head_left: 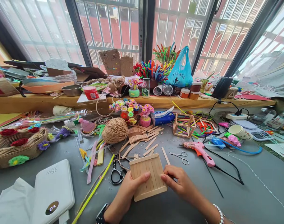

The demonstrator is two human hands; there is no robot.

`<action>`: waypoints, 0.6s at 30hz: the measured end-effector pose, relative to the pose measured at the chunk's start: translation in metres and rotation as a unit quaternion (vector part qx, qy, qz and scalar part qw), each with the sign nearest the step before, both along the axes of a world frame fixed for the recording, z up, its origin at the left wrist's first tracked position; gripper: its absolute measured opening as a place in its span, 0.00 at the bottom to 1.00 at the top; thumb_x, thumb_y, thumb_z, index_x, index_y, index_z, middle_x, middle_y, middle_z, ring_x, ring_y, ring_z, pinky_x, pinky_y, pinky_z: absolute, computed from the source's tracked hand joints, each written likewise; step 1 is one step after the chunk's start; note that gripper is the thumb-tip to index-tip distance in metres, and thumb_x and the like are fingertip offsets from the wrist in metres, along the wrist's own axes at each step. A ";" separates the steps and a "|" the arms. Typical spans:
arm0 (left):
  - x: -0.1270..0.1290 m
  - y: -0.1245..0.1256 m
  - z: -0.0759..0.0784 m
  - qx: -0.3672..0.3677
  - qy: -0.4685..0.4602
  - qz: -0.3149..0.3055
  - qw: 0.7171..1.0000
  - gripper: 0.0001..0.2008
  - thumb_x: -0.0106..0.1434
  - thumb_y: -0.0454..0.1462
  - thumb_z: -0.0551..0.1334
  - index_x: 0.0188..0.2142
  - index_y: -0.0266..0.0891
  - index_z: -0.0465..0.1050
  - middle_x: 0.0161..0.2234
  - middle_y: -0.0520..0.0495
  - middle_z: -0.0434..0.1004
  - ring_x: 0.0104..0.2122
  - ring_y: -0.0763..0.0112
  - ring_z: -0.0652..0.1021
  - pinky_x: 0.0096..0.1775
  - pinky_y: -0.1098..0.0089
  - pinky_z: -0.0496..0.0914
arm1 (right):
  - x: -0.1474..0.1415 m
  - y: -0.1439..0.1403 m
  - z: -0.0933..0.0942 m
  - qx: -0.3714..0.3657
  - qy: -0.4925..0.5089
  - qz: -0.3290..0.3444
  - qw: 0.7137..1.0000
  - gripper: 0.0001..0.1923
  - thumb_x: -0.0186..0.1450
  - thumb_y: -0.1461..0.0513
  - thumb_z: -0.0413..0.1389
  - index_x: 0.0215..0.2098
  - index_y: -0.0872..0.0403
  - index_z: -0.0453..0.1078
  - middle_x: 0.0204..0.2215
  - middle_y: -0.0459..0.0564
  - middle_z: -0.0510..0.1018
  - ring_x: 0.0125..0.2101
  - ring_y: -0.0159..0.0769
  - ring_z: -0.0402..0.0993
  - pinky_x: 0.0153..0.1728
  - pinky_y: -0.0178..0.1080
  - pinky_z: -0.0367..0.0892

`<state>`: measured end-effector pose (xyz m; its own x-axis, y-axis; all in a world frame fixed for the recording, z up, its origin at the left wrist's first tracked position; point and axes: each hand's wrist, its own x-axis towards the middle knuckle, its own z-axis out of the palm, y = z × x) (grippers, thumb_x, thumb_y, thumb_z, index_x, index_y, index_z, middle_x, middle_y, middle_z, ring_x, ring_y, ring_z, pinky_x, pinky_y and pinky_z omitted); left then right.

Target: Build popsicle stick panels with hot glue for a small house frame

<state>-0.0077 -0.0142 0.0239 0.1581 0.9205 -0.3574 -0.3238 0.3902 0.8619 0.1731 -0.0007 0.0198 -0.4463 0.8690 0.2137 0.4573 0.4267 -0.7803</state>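
Sitting flat on the grey worktop (237,199), the popsicle-stick panel (148,177) is pinched at both edges: left hand (125,194) thumb on top, right hand (179,182) clamping the other side. Black scissors (116,174) lie just beside it; further back, a woven basket (18,149) holds yarn flowers.

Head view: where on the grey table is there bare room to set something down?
Bare grey table lies right of the right hand, below the glue gun and its black cord. A smaller patch sits between the white device and the left hand. Behind the stick panel, around the twine ball, it is crowded.
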 end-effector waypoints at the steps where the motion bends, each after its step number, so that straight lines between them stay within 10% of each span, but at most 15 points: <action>1: 0.000 0.000 0.001 -0.003 -0.001 0.001 1.000 0.22 0.42 0.42 0.68 0.36 0.32 0.72 0.33 0.40 0.78 0.36 0.53 0.76 0.37 0.62 0.70 | 0.000 0.000 0.001 0.003 0.000 0.003 1.000 0.22 0.63 0.50 0.42 0.17 0.54 0.56 0.17 0.42 0.61 0.20 0.27 0.57 0.22 0.31 0.51; 12: -0.001 0.000 0.007 -0.015 -0.017 0.022 1.000 0.24 0.46 0.39 0.67 0.43 0.32 0.68 0.35 0.40 0.78 0.38 0.55 0.76 0.38 0.64 0.70 | 0.002 -0.002 0.008 -0.019 0.028 0.030 0.999 0.17 0.63 0.55 0.44 0.20 0.54 0.58 0.18 0.42 0.61 0.20 0.28 0.57 0.23 0.32 0.52; 18: -0.004 -0.002 0.004 -0.020 -0.086 -0.045 0.995 0.32 0.50 0.37 0.65 0.53 0.34 0.58 0.38 0.38 0.77 0.35 0.54 0.77 0.32 0.65 0.70 | 0.000 -0.010 0.002 -0.212 0.195 0.092 0.953 0.19 0.62 0.50 0.45 0.21 0.54 0.54 0.18 0.41 0.58 0.19 0.26 0.53 0.21 0.31 0.50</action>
<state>-0.0118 -0.0165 0.0283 0.3015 0.8854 -0.3539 -0.4271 0.4572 0.7801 0.1735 -0.0103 0.0220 -0.5575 0.8292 0.0411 0.0442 0.0791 -0.9959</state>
